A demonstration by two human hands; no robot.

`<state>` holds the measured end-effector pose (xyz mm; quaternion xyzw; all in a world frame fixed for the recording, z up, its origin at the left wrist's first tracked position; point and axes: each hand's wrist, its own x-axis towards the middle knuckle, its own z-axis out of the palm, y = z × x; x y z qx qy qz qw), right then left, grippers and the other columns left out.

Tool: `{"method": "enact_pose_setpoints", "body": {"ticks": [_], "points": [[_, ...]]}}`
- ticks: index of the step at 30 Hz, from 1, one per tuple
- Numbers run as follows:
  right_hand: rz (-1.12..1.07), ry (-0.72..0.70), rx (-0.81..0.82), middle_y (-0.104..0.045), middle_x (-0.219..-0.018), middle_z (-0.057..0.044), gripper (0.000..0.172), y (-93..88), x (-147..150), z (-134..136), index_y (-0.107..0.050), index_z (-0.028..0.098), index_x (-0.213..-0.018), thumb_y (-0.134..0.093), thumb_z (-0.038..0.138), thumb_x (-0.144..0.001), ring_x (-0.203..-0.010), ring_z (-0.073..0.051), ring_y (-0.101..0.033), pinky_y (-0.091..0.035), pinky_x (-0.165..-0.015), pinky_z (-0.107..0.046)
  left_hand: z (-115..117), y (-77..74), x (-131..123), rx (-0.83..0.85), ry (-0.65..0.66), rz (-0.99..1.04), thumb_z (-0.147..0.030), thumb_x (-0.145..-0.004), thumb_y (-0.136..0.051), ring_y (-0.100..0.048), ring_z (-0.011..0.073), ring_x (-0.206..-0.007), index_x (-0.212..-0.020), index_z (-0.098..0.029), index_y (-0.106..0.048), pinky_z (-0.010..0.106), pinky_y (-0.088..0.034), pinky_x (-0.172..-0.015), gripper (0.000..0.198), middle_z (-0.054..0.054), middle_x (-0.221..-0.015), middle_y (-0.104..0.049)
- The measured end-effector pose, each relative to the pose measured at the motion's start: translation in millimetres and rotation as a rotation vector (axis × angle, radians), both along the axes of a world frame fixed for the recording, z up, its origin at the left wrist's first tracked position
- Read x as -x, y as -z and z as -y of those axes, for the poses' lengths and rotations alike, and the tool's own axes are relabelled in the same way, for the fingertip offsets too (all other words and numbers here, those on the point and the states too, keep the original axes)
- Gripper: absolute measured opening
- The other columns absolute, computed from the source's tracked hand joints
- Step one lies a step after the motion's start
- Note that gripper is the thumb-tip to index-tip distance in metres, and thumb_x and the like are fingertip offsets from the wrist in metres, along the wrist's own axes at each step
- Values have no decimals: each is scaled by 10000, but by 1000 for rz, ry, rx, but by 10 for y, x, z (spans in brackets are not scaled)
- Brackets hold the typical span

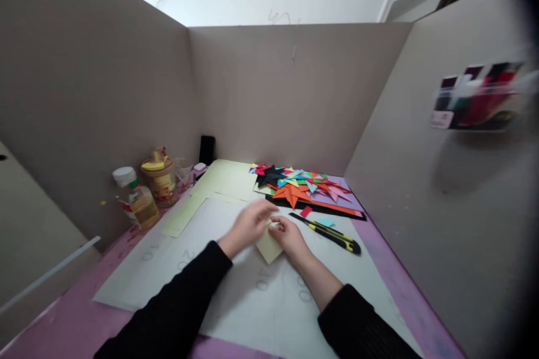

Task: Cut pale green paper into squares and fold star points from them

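Observation:
Both my hands meet over a small pale yellow paper piece (268, 247) on the white cutting mat (236, 280). My left hand (248, 225) curls its fingers over the paper's top edge. Pinching the same edge from the right is my right hand (290, 235). The paper's lower corner sticks out beneath my hands. Both arms wear black sleeves.
A black and yellow utility knife (328, 232) lies just right of my hands. A pile of coloured folded paper shapes (304, 186) sits behind it on purple and black sheets. Pale yellow sheets (225, 179) lie at the back. Bottles and a jar (154, 188) stand at left. Cardboard walls (286, 90) enclose the desk.

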<state>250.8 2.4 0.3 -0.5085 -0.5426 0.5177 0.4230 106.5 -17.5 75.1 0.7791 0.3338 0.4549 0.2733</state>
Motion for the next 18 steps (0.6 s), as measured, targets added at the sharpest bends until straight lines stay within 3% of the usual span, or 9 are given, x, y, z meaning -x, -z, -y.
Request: {"method": "enact_pose_setpoints", "body": {"ticks": [2,5,7,11,18], "points": [[-134,37,27,-631,-656,-12,393,-20,-9,-16,-601,148,-957,-655,369,-636,-585,-157,-586,-441,-558,-261,-261,139,268,46,-172,49,-142,-813,-400,-537,207,-992,-1044,-214,-615,368,-412,-881,323,91,-1085,-584],[-330,28,102,-674,-707,-46,428,-42,-30,-23,-643,134,-899,-746,364,-553,-624,-184,-620,-467,-613,-300,-469,335,528,200,-95,70,-161,-767,-458,-493,224,-1119,-1190,-225,-558,357,-412,-904,439,84,-1289,-489],[-381,13,123,-690,-731,-58,421,-47,-51,-23,-663,129,-863,-777,351,-525,-632,-187,-629,-472,-628,-309,-488,412,579,310,-7,98,-182,-748,-505,-473,242,-1162,-1229,-213,-533,362,-410,-915,484,97,-1309,-483],[-421,-10,133,-700,-748,-61,396,-47,-85,-20,-677,127,-843,-793,331,-523,-619,-178,-632,-475,-622,-299,-451,449,557,440,54,182,-214,-713,-585,-476,265,-1164,-1233,-164,-531,377,-410,-912,525,136,-1234,-545],[-388,-27,148,-701,-730,-49,385,-104,-63,12,-679,135,-824,-797,322,-510,-607,-174,-629,-475,-607,-292,-417,445,553,491,57,303,-276,-653,-678,-538,251,-1057,-1151,-182,-597,358,-434,-869,514,120,-1258,-535]]}}
